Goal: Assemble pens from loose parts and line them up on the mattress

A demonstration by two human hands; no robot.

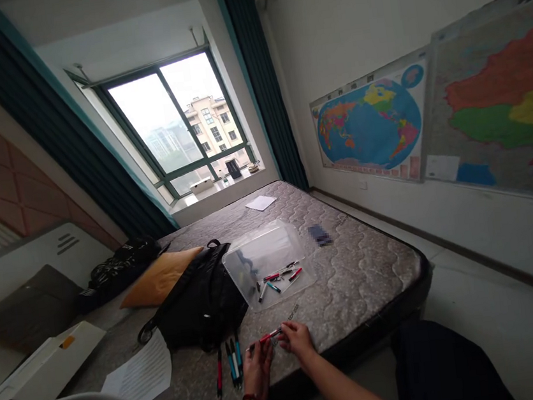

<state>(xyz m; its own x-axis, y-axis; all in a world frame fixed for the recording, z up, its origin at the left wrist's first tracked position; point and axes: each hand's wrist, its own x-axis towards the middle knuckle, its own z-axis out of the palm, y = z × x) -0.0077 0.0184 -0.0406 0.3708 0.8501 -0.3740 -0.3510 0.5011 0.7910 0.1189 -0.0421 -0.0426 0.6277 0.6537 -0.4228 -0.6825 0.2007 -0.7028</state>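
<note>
My left hand (258, 369) and my right hand (296, 340) meet at the near edge of a bare quilted mattress (362, 279). Both are closed on a red pen (268, 336), the left at one end and the right at the other. Several more pens (231, 361) lie in a row just left of my left hand. A clear plastic folder (266, 261) lies farther back with several loose pens (279, 275) on it.
A black bag (201, 300) lies beside the folder, an orange cushion (160, 276) behind it. Printed paper (133, 382) and a white box (40, 373) sit at the left. A white sheet (261, 202) lies near the window. Maps (368, 127) hang on the right wall.
</note>
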